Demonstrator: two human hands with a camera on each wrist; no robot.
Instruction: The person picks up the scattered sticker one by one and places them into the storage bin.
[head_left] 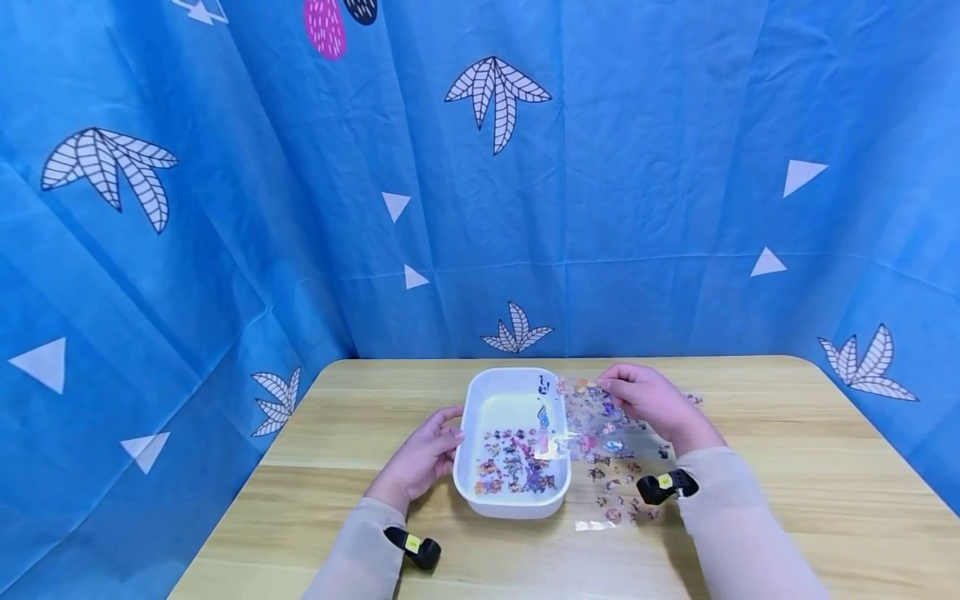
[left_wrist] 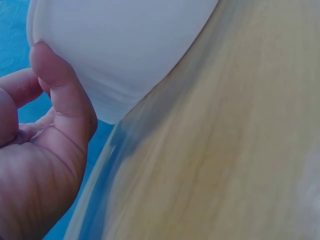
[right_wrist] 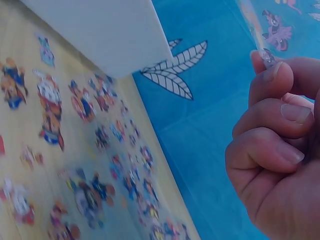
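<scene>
My left hand [head_left: 422, 458] grips the left rim of a white plastic tub [head_left: 474, 400]; in the left wrist view the thumb lies on the rim of the tub [left_wrist: 130, 45]. A clear sticker sheet [head_left: 588, 423] with small colourful cartoon figures is pinched by my right hand [head_left: 654, 402] at its upper right part. The sheet's left part hangs over the tub's right rim. Inside the tub lie more cartoon stickers [head_left: 513, 467]. The right wrist view shows thumb and curled fingers [right_wrist: 272, 115] holding the edge of the clear sheet [right_wrist: 277, 30].
More clear sticker sheets [head_left: 615, 500] lie on the wooden table [head_left: 787, 467] right of the tub, partly beneath the held sheet. A patterned blue curtain [head_left: 637, 167] hangs behind and beside the table. Each wrist wears a black strap camera [head_left: 663, 486].
</scene>
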